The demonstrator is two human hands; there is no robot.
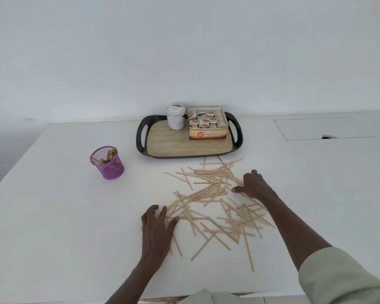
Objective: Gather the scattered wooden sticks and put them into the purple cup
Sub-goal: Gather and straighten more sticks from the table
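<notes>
Early going here: the purple mesh cup [107, 162] at ten o'clock on the white bench [53, 216] holds a few sticks, while most pale flat wooden sticks [217, 202] lie scattered at centre, left hand [157, 224] and right hand [251, 184] spread flat, gripping nothing.

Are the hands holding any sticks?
No. The left hand and right hand lie spread at the edges of the scattered wooden sticks, touching them but gripping none.
</notes>
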